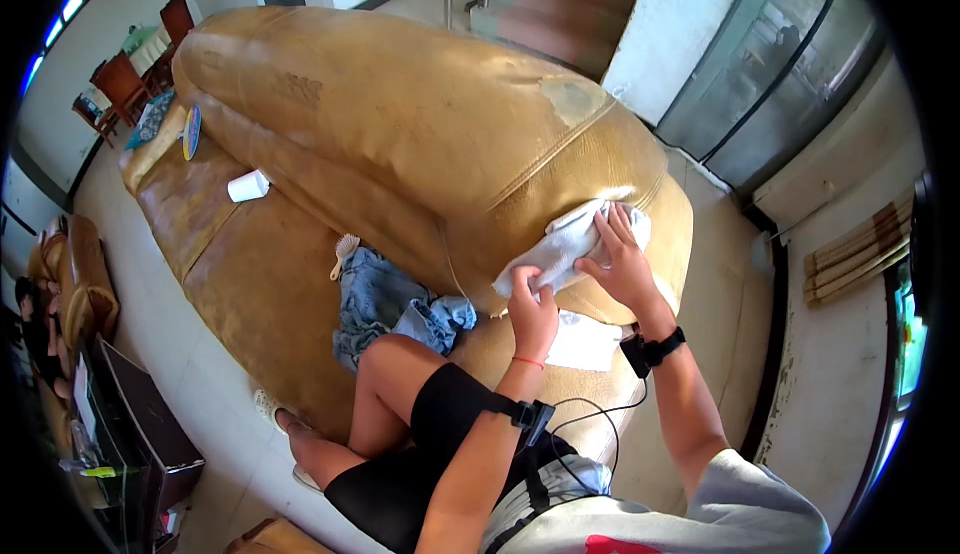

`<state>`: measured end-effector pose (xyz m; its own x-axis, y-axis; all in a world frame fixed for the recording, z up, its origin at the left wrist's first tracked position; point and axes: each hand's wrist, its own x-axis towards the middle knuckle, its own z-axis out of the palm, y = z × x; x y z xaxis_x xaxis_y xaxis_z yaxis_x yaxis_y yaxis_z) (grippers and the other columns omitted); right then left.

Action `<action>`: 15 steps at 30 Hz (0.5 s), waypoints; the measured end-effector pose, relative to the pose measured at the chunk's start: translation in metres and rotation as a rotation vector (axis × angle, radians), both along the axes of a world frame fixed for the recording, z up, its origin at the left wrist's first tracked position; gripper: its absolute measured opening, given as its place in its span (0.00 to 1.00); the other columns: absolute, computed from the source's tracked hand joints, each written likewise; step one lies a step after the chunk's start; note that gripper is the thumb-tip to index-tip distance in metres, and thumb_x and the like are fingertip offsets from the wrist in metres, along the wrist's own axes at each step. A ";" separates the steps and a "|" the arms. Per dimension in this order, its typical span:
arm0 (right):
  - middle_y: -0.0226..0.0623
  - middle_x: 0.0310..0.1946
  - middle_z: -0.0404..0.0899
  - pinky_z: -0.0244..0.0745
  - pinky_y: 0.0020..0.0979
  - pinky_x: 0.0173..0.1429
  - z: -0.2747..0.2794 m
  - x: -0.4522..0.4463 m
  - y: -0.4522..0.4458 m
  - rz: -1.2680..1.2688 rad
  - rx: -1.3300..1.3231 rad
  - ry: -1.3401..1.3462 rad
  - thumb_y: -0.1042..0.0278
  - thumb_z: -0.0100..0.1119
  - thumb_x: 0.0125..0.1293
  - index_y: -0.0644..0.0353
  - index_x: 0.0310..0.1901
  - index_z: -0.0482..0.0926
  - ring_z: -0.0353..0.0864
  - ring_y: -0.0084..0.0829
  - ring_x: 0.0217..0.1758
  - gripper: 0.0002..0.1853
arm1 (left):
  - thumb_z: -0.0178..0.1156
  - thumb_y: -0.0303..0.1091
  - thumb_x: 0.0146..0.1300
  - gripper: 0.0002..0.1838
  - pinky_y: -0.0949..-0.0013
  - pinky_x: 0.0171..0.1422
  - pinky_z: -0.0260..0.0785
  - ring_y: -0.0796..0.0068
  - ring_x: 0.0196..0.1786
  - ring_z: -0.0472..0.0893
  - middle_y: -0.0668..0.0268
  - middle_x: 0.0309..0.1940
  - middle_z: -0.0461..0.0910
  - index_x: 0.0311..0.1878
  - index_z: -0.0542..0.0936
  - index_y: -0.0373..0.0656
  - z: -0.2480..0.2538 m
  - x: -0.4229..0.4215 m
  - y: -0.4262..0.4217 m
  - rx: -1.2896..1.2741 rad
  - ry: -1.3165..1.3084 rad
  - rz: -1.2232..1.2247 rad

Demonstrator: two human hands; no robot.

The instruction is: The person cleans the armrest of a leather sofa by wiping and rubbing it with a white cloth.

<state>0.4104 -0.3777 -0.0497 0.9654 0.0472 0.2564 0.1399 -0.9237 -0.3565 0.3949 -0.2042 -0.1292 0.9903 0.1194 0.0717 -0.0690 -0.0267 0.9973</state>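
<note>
A whitish cloth (565, 246) lies spread over the rounded right end of the tan leather sofa (400, 104). My right hand (622, 266) rests on the cloth's right part, fingers spread and pressed flat on it. The near left corner of the cloth is pinched between the fingers of my left hand (533, 312). Just below the hands, a second white cloth or sheet (585, 342) lies on the sofa. Crumpled blue denim (385, 299) is on the seat, left of my left hand, with a pale brush (345, 252) at its upper edge.
On the seat farther left are a white cup or roll (248, 186) and an oval blue-yellow object (191, 133). Chairs (122, 89) stand at the back left. A dark cabinet (150, 424) is at lower left, near a person (48, 334). Black cables (600, 412) hang by my wrists.
</note>
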 end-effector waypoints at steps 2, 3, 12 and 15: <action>0.67 0.81 0.59 0.56 0.49 0.87 -0.011 -0.007 0.006 -0.052 0.041 -0.064 0.56 0.78 0.63 0.68 0.77 0.69 0.53 0.63 0.87 0.45 | 0.60 0.18 0.66 0.12 0.52 0.61 0.74 0.40 0.56 0.84 0.43 0.48 0.83 0.52 0.75 0.39 0.020 0.002 0.010 -0.006 -0.043 -0.016; 0.66 0.81 0.58 0.56 0.49 0.87 -0.014 -0.009 0.008 -0.074 0.057 -0.099 0.57 0.79 0.63 0.68 0.77 0.69 0.53 0.63 0.87 0.45 | 0.61 0.18 0.66 0.13 0.52 0.63 0.74 0.39 0.60 0.83 0.41 0.51 0.83 0.52 0.74 0.39 0.027 0.006 0.011 -0.013 -0.068 -0.020; 0.68 0.82 0.57 0.54 0.49 0.88 -0.020 0.016 -0.020 -0.218 0.081 -0.196 0.67 0.72 0.60 0.79 0.77 0.62 0.52 0.64 0.87 0.46 | 0.65 0.20 0.62 0.16 0.23 0.82 0.47 0.24 0.85 0.51 0.29 0.82 0.53 0.51 0.74 0.43 0.025 0.061 -0.031 0.474 -0.438 -0.066; 0.69 0.81 0.57 0.55 0.49 0.88 -0.019 0.021 -0.019 -0.231 0.044 -0.167 0.72 0.68 0.57 0.80 0.77 0.61 0.52 0.64 0.87 0.47 | 0.66 0.20 0.61 0.17 0.21 0.81 0.48 0.25 0.85 0.52 0.30 0.82 0.54 0.51 0.75 0.43 0.028 0.060 -0.034 0.579 -0.388 -0.063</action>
<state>0.4313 -0.3964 -0.0687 0.8938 -0.1832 0.4093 -0.0122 -0.9223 -0.3863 0.4544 -0.2383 -0.1008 0.8840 -0.1012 0.4565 -0.4361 -0.5307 0.7268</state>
